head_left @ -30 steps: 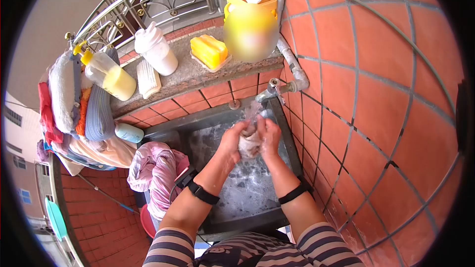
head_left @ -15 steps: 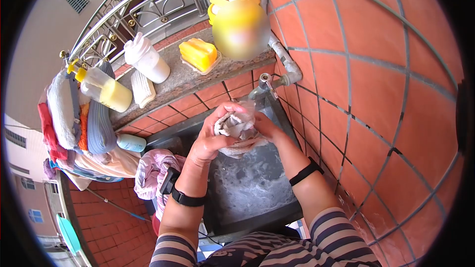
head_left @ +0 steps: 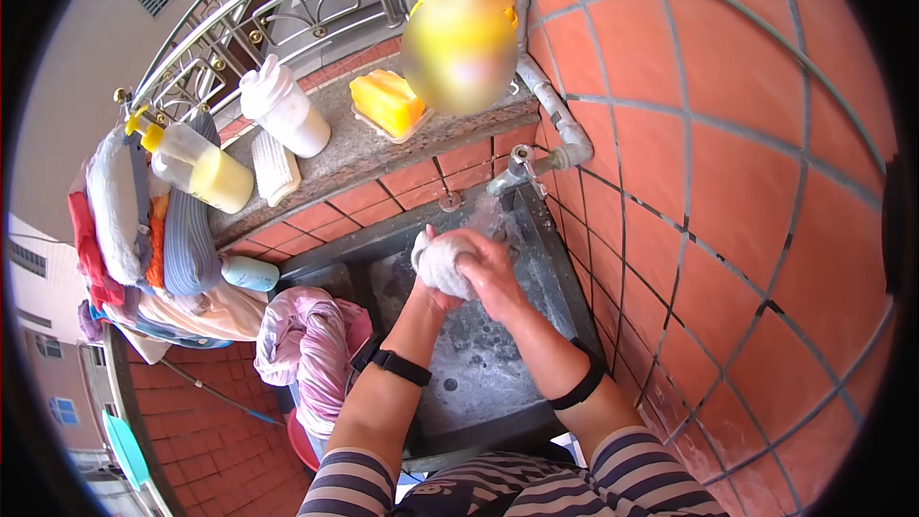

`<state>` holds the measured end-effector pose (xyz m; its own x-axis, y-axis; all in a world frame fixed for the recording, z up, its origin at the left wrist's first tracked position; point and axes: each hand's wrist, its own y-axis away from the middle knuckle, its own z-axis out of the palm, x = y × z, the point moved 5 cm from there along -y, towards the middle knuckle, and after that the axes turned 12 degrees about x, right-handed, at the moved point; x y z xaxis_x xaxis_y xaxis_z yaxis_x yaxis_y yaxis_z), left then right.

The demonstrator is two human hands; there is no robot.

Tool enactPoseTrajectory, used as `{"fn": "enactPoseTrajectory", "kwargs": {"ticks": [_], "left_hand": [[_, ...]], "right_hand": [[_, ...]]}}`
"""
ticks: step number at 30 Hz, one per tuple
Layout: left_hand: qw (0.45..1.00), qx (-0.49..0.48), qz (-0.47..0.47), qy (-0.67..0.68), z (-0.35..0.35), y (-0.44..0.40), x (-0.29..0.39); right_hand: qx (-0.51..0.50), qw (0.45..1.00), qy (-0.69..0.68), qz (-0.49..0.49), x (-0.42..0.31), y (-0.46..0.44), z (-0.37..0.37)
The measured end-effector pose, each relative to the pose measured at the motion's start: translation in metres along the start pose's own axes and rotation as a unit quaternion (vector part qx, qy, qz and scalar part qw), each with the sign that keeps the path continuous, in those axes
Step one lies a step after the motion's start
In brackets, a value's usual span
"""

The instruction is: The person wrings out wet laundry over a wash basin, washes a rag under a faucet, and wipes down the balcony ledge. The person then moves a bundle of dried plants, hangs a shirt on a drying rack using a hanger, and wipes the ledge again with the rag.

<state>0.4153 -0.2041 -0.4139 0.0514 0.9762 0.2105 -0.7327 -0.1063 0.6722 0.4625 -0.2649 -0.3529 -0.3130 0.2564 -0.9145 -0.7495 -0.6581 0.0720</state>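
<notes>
Head view: the right hand [head_left: 490,270] has its fingers curled closed around a wadded whitish cloth [head_left: 442,263], pressed against the left hand [head_left: 437,298], whose mostly hidden fingers cup it. Between the fingers, the cloth is above the soapy sink [head_left: 498,432]; beyond them runs the faucet [head_left: 518,168], and twisted pink fabric [head_left: 308,345] lies to their left.

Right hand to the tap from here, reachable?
Probably yes: the tap sits just beyond the right hand, with only running water showing between them. That hand is on the cloth, though, so it would likely have to let go first.
</notes>
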Motion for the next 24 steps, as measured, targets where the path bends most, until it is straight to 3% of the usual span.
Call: {"fn": "enactPoseTrajectory", "kwargs": {"ticks": [1, 2, 3, 4, 5, 7, 9, 12, 14, 15, 17, 19, 20, 21, 22, 23, 24], "left_hand": [[0.989, -0.089, -0.084, 0.084, 0.0, -0.006, -0.005], [0.956, -0.175, -0.166, 0.165, 0.003, -0.007, -0.009], [0.957, -0.172, -0.166, 0.166, -0.001, -0.014, -0.012], [0.985, -0.169, -0.019, 0.015, 0.0, -0.024, -0.009], [0.969, -0.158, 0.129, -0.138, 0.006, -0.026, -0.003], [0.989, 0.092, 0.088, -0.078, -0.01, -0.017, -0.002], [0.985, 0.129, 0.092, -0.06, 0.022, 0.007, -0.009], [0.993, 0.054, 0.09, -0.059, 0.031, 0.012, -0.008], [0.978, 0.056, 0.17, -0.108, 0.024, 0.016, 0.002], [0.978, 0.056, 0.169, -0.107, 0.016, 0.015, 0.004], [0.95, 0.054, 0.164, -0.262, -0.001, 0.01, 0.002], [0.923, 0.072, 0.165, -0.34, -0.014, -0.005, -0.006], [0.752, 0.138, 0.324, -0.556, -0.016, -0.012, 0.005], [0.503, 0.189, 0.448, -0.715, -0.014, -0.014, 0.009], [0.443, 0.196, 0.554, -0.677, -0.005, -0.005, 0.014], [0.444, 0.197, 0.554, -0.676, -0.004, -0.004, 0.02], [0.635, 0.128, 0.473, -0.597, -0.011, -0.008, 0.027]], "right_hand": [[-0.037, 0.999, 0.031, -0.011, -0.001, 0.013, 0.012], [-0.039, 0.992, 0.082, -0.09, -0.007, 0.025, 0.022], [-0.039, 0.976, 0.13, -0.169, -0.014, 0.033, 0.029], [-0.01, 0.948, 0.185, -0.258, -0.023, 0.035, 0.026], [-0.01, 0.948, 0.184, -0.259, -0.018, 0.03, 0.017], [0.156, 0.9, 0.299, -0.277, -0.003, 0.008, -0.025], [0.314, 0.909, 0.226, -0.152, 0.002, -0.023, -0.064], [0.33, 0.915, 0.175, -0.154, -0.001, -0.036, -0.092], [0.342, 0.927, 0.098, -0.115, -0.014, -0.033, -0.097], [0.321, 0.938, 0.041, -0.123, -0.024, -0.031, -0.092], [0.251, 0.957, 0.038, -0.142, -0.038, -0.031, -0.074], [0.171, 0.969, 0.098, -0.151, -0.03, -0.029, -0.061], [0.137, 0.973, 0.123, -0.137, -0.04, -0.021, -0.046], [0.117, 0.965, 0.194, -0.129, -0.036, -0.02, -0.044], [0.111, 0.967, 0.185, -0.137, -0.038, -0.018, -0.044], [0.106, 0.968, 0.177, -0.144, -0.042, -0.016, -0.044], [0.13, 0.967, 0.157, -0.151, -0.049, -0.015, -0.05]]}}
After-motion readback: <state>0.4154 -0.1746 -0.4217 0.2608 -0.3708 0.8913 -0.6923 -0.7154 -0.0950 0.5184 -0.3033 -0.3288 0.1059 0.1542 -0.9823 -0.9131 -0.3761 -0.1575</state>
